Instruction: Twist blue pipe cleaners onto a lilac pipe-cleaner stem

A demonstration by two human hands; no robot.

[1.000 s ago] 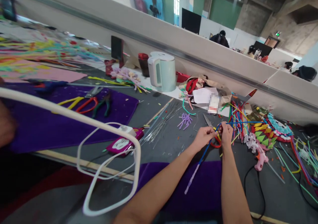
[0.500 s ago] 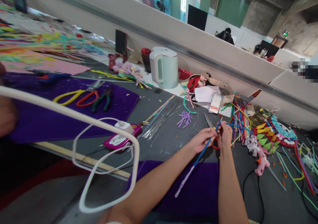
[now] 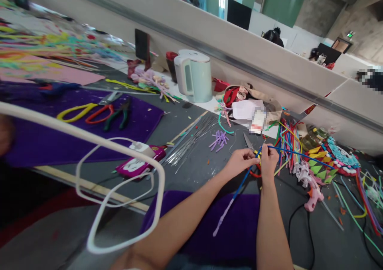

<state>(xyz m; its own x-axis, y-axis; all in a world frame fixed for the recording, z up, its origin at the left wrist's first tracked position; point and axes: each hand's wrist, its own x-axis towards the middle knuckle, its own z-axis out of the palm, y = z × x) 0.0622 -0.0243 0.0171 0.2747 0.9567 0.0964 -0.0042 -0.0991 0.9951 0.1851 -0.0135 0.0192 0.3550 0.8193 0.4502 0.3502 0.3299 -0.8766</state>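
My left hand (image 3: 239, 163) pinches a thin stem (image 3: 241, 186), blue along its upper part and pale lilac at its lower end. The stem slants down towards me over a purple cloth (image 3: 227, 218). Close beside it, my right hand (image 3: 269, 158) is closed at the stem's top, pinching a blue pipe cleaner (image 3: 295, 152) whose free length stretches out to the right. Behind my hands lie scissors (image 3: 248, 141) with red handles, partly hidden. Short purple pipe cleaner pieces (image 3: 219, 140) form a small pile to the left.
A pink glue gun (image 3: 313, 198) with a black cable lies at right, near bundled pipe cleaners (image 3: 289, 140). Metal wires (image 3: 191, 142), a kettle (image 3: 194, 76) and pliers (image 3: 119, 116) are to the left. A white curved frame (image 3: 119, 136) crosses the left foreground. Another person's hand shows at far left.
The blue pipe cleaner's free length now reaches farther right from my right hand. My left fingers have shifted slightly at the stem. The view has moved a little.
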